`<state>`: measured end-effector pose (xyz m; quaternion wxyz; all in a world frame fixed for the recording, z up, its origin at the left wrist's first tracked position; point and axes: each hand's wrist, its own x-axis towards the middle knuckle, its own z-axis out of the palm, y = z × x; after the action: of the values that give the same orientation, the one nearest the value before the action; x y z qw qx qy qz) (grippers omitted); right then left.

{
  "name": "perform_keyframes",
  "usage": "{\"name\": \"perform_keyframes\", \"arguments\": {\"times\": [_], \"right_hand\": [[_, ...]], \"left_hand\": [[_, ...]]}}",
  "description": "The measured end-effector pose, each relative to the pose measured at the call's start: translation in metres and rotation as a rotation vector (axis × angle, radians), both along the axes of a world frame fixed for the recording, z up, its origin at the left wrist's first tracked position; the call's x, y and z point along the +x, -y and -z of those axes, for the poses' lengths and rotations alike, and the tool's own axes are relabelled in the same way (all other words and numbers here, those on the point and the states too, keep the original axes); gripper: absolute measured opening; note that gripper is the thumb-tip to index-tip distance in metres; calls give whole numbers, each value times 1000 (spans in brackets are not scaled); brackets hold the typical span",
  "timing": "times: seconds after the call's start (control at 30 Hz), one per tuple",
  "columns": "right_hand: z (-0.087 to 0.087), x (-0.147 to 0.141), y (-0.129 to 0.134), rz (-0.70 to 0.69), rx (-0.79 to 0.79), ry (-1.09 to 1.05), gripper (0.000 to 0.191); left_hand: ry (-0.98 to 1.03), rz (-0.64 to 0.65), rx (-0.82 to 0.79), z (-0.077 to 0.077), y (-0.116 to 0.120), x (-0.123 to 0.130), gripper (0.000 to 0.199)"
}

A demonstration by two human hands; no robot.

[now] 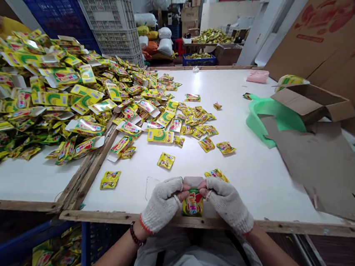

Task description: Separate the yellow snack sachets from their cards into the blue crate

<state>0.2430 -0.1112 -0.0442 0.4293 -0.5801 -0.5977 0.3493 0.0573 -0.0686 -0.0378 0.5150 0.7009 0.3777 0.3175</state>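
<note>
Near the front edge of the white table, both my hands, in white knit gloves with bare fingertips, meet at a small yellow and green candy box point(192, 204). My left hand point(165, 201) pinches its upper left corner. On the upper right corner, the fingers of my right hand point(226, 199) are closed too. A plain greyish flap point(193, 182) stands up between my thumbs and fingers. Partly behind my right hand lies a yellow sachet point(216, 174). Another sachet point(166, 161) rests a little beyond my hands, and a joined pair of sachets point(110, 180) lies to the left.
A large heap of yellow candy boxes point(56, 77) covers the left side, past a wooden strip point(95, 162). Loose sachets point(196, 116) lie mid-table. At right are a green dustpan-like piece point(258, 121), cardboard point(321, 165) and an open carton point(315, 99). A blue crate point(86, 246) stands below left.
</note>
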Motion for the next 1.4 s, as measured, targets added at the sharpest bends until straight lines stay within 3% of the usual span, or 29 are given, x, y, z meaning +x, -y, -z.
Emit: {"name": "perform_keyframes", "arguments": {"times": [0.13,0.3,0.5,0.63,0.73,0.83,0.93,1.03,1.1,1.17,1.27,1.4], "right_hand": [[2,-1,-7,-8,40,-88,32],[1,0,-5,-163,284,147,27],[-27,-4,-7,-70,35,171,14],[-32,-4,-11,-71,-29,190,11],[-24,1,-6,-134,95,210,15],[-13,11,6,-299,293,294,27],[-9,18,15,-413,391,440,41],[-17,18,7,-452,368,461,27],[-26,15,-7,-495,270,359,19],[-35,11,-24,-500,174,222,26],[-42,-1,-44,-426,135,84,20],[-33,-24,-50,-400,174,43,31]], "left_hand": [[81,-6,-140,0,-4,0,32],[-62,8,92,1,-4,-5,14],[-152,95,23,-26,-11,-3,21],[-189,130,-12,-34,-16,-3,19],[-172,142,87,-28,-12,-7,21],[-164,234,258,-20,-5,-13,20],[-110,286,294,-10,3,-12,18],[-9,179,216,-3,10,-6,15],[29,80,138,-1,12,-5,14],[32,-37,79,-2,10,-9,13],[33,-212,3,-6,2,-23,17],[156,-281,-120,-10,-3,-36,26]]}}
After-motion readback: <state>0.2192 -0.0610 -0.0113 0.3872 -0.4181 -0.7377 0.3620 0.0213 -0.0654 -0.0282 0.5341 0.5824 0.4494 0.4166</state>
